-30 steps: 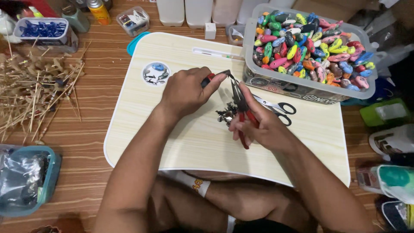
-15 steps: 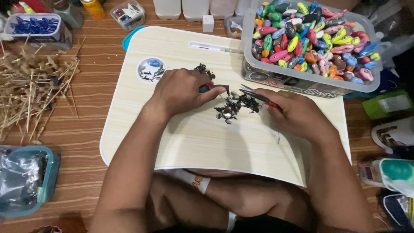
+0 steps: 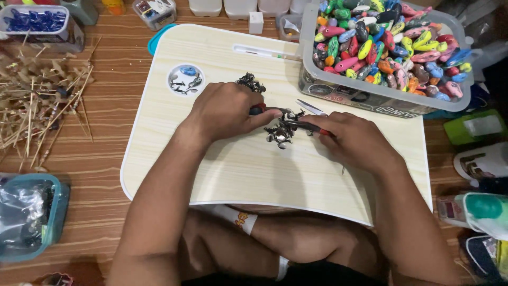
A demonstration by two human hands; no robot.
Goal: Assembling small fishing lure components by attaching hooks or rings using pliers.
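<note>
Lap tray (image 3: 238,169) of pale wood grain taken as landmark, set over crossed legs on a brown plank floor (image 3: 106,212). Left hand (image 3: 225,111) near tray centre, curled closed on a red-handled tool (image 3: 259,109). Right hand (image 3: 355,142) just right of it, closed on a second red-handled tool (image 3: 312,127); tips of both tools meeting at a small cluster of dark metal bits (image 3: 280,132) lying on the tray between the hands. Exact grip on any single bit not discernible. Second small heap of metal bits (image 3: 250,82) behind the left hand, partly hidden by it. Scissors (image 3: 312,108) beyond the right hand, mostly covered. Round recess (image 3: 186,80) at tray's upper left holding a few small pieces, one blue. Slot along the tray's far edge with a thin white stick (image 3: 259,52).

Grey bin (image 3: 370,95) of many-coloured oval lures overlapping the tray's far right corner. Bundle of thin wooden sticks (image 3: 37,106) well left of the tray. Clear box of blue pieces (image 3: 37,24) beyond the sticks. Teal tub (image 3: 32,217) with clear bags at the tray's near left. White containers (image 3: 238,6) along the far edge. Green box (image 3: 476,127) and assorted packets right of the tray.
</note>
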